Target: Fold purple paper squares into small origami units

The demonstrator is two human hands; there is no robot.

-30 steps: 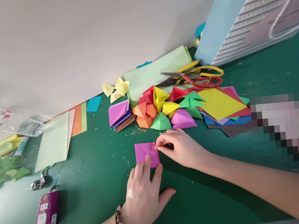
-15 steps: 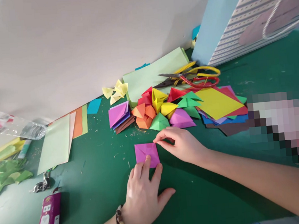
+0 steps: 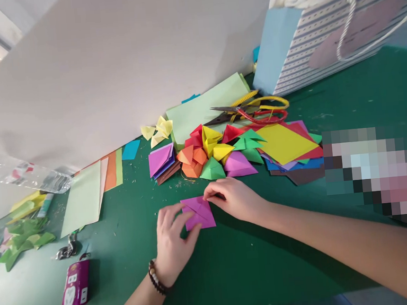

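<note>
While right hand [image 3: 233, 198] pinches corner | purple paper [image 3: 202, 214]: near edge crosswise | left hand [image 3: 172, 243] splayed

Purple paper [image 3: 204, 213] on green table [image 3: 257, 276]

I count one purple folded square [image 3: 204, 215] at my right fingers [image 3: 212, 188] — then one striped bag [image 3: 339, 48], one clear bottle [image 3: 23, 170], one purple packet [image 3: 75, 285], and several orange folded pieces [image 3: 192, 167], too overlapped to number.

Purple paper [image 3: 204, 212] partly behind left hand [image 3: 174, 243]
</note>
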